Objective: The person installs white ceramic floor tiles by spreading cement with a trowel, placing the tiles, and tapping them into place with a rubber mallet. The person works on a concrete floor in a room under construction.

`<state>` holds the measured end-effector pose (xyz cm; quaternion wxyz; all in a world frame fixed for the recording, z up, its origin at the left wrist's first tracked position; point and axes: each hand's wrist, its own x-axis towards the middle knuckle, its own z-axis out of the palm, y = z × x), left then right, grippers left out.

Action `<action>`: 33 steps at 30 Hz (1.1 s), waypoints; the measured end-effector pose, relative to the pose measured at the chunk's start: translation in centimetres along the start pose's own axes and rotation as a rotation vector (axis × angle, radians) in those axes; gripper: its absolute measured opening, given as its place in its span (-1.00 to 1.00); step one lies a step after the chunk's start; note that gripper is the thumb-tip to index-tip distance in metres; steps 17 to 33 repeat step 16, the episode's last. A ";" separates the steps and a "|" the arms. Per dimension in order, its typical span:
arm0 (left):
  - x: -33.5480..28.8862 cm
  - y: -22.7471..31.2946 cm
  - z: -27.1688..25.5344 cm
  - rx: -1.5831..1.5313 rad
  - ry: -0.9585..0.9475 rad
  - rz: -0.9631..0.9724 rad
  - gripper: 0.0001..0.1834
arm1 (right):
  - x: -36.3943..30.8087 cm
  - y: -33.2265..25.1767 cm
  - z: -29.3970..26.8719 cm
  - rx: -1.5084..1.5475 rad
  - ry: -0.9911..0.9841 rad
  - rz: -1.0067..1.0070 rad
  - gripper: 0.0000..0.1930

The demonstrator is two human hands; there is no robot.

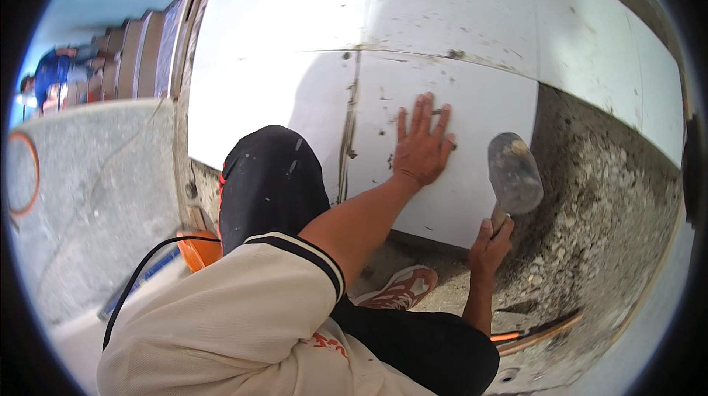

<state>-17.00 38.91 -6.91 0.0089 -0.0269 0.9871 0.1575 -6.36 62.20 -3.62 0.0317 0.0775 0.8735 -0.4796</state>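
Note:
My left hand (422,145) lies flat with its fingers spread on a large white floor tile (472,123) flecked with dirt. To its right, my right hand (490,247) grips the short wooden handle of a rubber mallet (514,172). The mallet's grey-black head is held above the tile's right edge; whether it touches the tile I cannot tell. A dirty joint runs between this tile and the white tile (265,101) on its left. More white tiles (453,5) adjoin it on the far side.
Loose gravelly mortar (582,212) covers the bed right of the tile. My shoe (402,287) stands at its near edge. An orange container (199,251), a black cable (129,285) and a blue tool (144,278) lie at the left. A person in blue (53,75) is beside the stairs (136,53).

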 end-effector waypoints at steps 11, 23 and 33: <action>-4.0 -2.1 0.5 -0.358 -0.041 0.341 -0.53 | 5.2 -6.2 3.8 -0.220 -0.259 -0.135 -0.64; -3.8 -3.0 0.8 -0.391 -0.110 0.335 -0.42 | 7.7 -6.7 6.0 -0.296 -0.420 -0.126 -0.55; -3.8 -3.0 0.8 -0.391 -0.110 0.335 -0.42 | 7.7 -6.7 6.0 -0.296 -0.420 -0.126 -0.55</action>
